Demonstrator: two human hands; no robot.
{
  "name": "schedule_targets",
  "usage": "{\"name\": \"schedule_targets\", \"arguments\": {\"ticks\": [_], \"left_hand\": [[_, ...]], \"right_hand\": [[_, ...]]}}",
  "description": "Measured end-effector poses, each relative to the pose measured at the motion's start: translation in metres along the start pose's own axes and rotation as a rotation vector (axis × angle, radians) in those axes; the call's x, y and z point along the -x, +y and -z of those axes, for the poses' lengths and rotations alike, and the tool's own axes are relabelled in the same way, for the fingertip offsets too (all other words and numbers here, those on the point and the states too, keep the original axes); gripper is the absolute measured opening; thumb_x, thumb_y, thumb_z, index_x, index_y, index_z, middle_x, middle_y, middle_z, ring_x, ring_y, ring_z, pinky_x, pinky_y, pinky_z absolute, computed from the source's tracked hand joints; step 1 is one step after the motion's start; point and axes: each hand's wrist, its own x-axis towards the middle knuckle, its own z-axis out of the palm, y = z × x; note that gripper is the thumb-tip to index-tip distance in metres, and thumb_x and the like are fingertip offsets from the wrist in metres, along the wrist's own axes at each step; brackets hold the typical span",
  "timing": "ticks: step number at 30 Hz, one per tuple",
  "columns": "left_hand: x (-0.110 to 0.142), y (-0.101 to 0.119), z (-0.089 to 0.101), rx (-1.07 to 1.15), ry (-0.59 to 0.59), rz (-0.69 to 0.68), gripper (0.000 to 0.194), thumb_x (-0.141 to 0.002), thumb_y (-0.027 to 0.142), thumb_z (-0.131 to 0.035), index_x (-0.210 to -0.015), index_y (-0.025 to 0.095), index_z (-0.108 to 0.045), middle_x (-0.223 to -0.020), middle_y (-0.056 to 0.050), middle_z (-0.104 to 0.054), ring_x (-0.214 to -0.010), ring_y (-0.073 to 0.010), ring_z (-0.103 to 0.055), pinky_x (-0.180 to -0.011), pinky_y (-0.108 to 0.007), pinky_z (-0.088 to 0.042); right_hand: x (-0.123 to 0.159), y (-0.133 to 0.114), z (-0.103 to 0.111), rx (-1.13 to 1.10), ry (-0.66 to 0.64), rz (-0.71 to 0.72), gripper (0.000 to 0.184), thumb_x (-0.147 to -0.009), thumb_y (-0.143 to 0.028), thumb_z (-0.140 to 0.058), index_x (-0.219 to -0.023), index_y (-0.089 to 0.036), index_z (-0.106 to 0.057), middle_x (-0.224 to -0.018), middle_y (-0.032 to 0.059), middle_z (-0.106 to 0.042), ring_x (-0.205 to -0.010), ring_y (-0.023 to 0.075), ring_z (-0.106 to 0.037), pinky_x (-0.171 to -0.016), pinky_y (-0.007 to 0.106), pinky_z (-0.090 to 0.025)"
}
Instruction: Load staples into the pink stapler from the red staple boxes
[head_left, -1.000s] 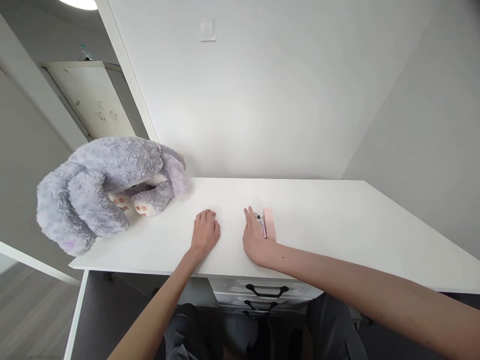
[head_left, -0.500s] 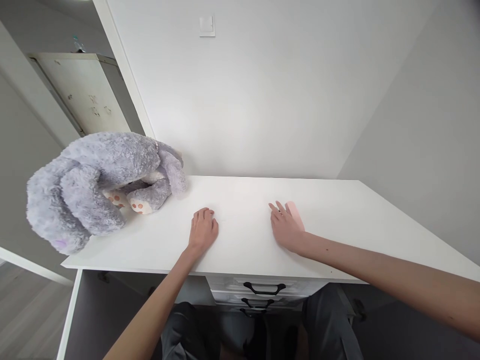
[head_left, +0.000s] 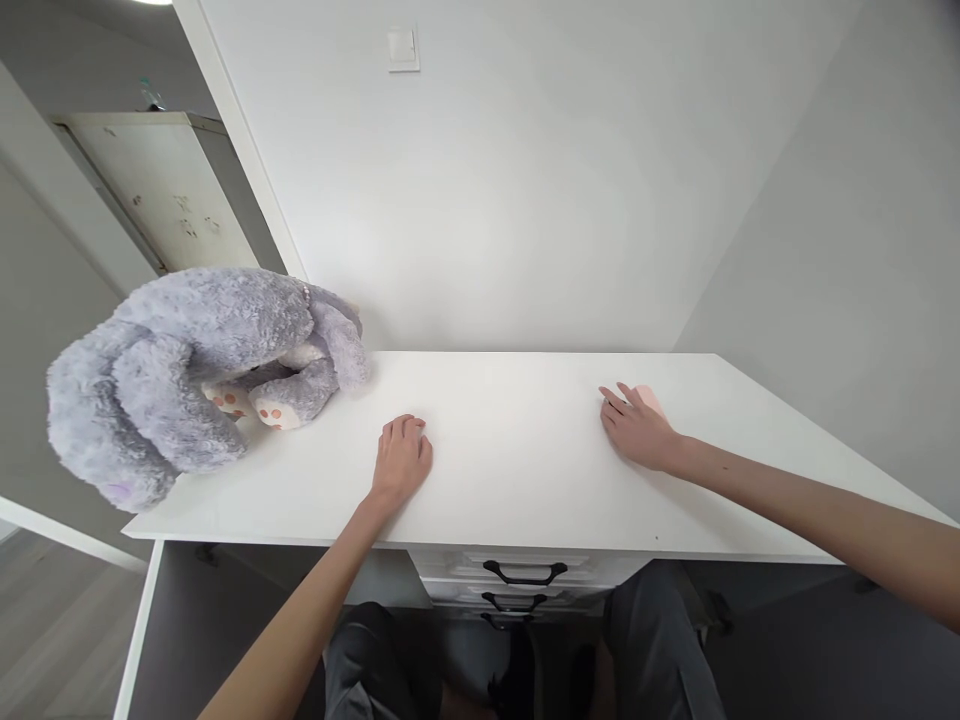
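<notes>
My left hand (head_left: 403,460) rests palm down on the white tabletop (head_left: 480,510), its fingers loosely bent and the thumb a little apart. Nothing shows in it. Farther right, my right hand (head_left: 636,428) lies over a flat pale pink oblong thing (head_left: 649,400), which sticks out at its far side. Two fingers of that hand stretch forward, and a ring shows on one. The palm hides most of the pink thing, so its kind cannot be made out.
A large grey plush toy (head_left: 217,320) with pale paw pads lies folded over at the tabletop's left end. Below the near edge are drawers with black handles (head_left: 525,573). A wall with a light switch (head_left: 403,48) stands behind. A metal cabinet (head_left: 157,190) shows through the doorway.
My right hand has slid right and slightly away from me across the tabletop, and the pink thing has moved with it. My left hand keeps its place on the surface.
</notes>
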Motion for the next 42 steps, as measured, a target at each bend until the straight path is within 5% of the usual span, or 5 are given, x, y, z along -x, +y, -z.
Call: {"name": "schedule_targets", "arguments": {"ticks": [8,13,18,22,42], "left_hand": [[-0.001,0.001,0.000,-0.026,-0.012,-0.005,0.029,-0.095,0.023,-0.043,-0.120,0.018,-0.058,-0.135,-0.015,-0.060,-0.129,-0.0345,-0.050,-0.110,-0.054,-0.043],[-0.002,0.001,0.000,-0.039,-0.011,-0.015,0.029,-0.096,0.024,-0.043,-0.120,0.020,-0.059,-0.135,-0.014,-0.061,-0.128,-0.0346,-0.051,-0.109,-0.054,-0.043],[-0.003,0.002,0.000,-0.042,-0.004,-0.021,0.030,-0.095,0.024,-0.044,-0.120,0.021,-0.060,-0.135,-0.014,-0.061,-0.128,-0.0340,-0.052,-0.108,-0.054,-0.043],[-0.004,0.002,-0.001,-0.046,-0.016,-0.020,0.030,-0.096,0.025,-0.043,-0.121,0.021,-0.059,-0.137,-0.014,-0.060,-0.131,-0.0335,-0.051,-0.110,-0.053,-0.042],[-0.008,-0.002,-0.007,-0.138,-0.094,-0.012,0.046,-0.099,0.032,-0.035,-0.138,0.018,-0.056,-0.156,-0.013,-0.052,-0.148,-0.0328,-0.041,-0.120,-0.054,-0.034]], "right_hand": [[0.018,0.032,-0.004,0.184,-0.034,-0.036,0.056,-0.091,-0.032,-0.034,-0.127,-0.013,-0.071,-0.138,0.0243,-0.065,-0.161,0.0284,-0.014,-0.129,0.058,0.006],[0.017,-0.005,0.000,0.116,-0.017,-0.024,0.059,-0.097,-0.024,-0.024,-0.139,-0.012,-0.063,-0.148,0.0200,-0.058,-0.161,0.0261,-0.012,-0.131,0.055,0.000],[-0.005,-0.068,-0.009,-0.158,0.022,-0.114,0.068,-0.105,-0.044,-0.016,-0.157,-0.005,-0.039,-0.168,0.0180,-0.030,-0.159,0.0284,-0.023,-0.129,0.048,-0.021],[-0.024,-0.095,-0.017,-0.235,0.043,-0.204,0.075,-0.106,-0.055,-0.012,-0.163,-0.009,-0.029,-0.173,0.0119,-0.016,-0.161,0.0258,-0.010,-0.131,0.047,-0.011],[-0.033,-0.096,-0.016,-0.255,0.051,-0.204,0.074,-0.107,-0.058,-0.013,-0.164,-0.013,-0.027,-0.174,0.0080,-0.014,-0.161,0.0228,-0.008,-0.131,0.044,-0.005]]}}
